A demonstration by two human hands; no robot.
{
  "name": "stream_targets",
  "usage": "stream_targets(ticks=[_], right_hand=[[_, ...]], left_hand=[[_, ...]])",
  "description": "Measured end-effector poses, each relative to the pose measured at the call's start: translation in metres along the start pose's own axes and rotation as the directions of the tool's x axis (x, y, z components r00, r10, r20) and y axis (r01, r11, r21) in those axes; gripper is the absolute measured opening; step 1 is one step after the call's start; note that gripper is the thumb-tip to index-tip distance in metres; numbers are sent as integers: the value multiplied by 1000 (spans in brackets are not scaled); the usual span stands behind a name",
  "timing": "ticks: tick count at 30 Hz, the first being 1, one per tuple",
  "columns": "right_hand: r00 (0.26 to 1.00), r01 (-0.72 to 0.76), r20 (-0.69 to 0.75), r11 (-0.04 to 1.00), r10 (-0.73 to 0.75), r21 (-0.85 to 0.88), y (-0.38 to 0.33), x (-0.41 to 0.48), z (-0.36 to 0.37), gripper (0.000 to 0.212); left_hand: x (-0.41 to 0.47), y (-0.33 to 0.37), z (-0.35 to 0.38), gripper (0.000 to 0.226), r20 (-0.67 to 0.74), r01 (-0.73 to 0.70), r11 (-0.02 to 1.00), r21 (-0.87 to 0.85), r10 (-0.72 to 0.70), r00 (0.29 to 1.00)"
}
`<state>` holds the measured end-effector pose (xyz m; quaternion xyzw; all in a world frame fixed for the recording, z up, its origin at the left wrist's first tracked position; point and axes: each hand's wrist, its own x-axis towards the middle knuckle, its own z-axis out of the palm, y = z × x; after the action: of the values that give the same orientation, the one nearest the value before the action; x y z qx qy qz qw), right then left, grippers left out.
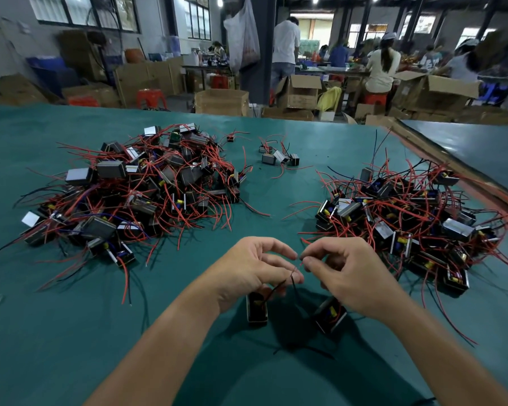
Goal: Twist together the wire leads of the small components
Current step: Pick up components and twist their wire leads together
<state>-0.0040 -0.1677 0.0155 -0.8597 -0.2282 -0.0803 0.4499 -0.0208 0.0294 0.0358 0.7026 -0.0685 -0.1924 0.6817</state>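
Note:
Two small black box-shaped components hang just above the green table (pixel 71 332): one component (pixel 257 309) below my left hand (pixel 248 272), another component (pixel 330 316) below my right hand (pixel 346 273). Thin black leads (pixel 293 284) rise from them and meet between my hands. My left hand pinches the leads where they meet, near its lower fingers. My right hand pinches the bare wire tips (pixel 300 259) between thumb and forefinger. The hands are almost touching at the fingertips.
A big pile of components with red leads (pixel 135 189) lies at the left, a second pile (pixel 408 218) at the right, and a few loose components (pixel 279 156) at the back middle. Beyond the table's far edge stand cardboard boxes, stools and people at benches.

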Motion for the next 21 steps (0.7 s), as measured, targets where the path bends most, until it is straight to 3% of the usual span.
stream_targets(ticks=[5,9,15,21], right_hand=[[1000,0,-5,998,0,59,-6,-1,2,9],[1000,-21,-16,995,22,97,-5,-1,4,19],[1000,16,-7,997,-15,76,-13,-4,9,14],[993,23,-116,994,-10,106,-13,-1,5,16]], left_hand=[[0,-2,1,15,3,-33,998,61,33,999],[1,-3,0,6,15,-47,997,61,47,999],[-2,-5,2,10,99,-39,991,129,26,995],[-4,-2,3,14,53,-43,991,124,36,998]])
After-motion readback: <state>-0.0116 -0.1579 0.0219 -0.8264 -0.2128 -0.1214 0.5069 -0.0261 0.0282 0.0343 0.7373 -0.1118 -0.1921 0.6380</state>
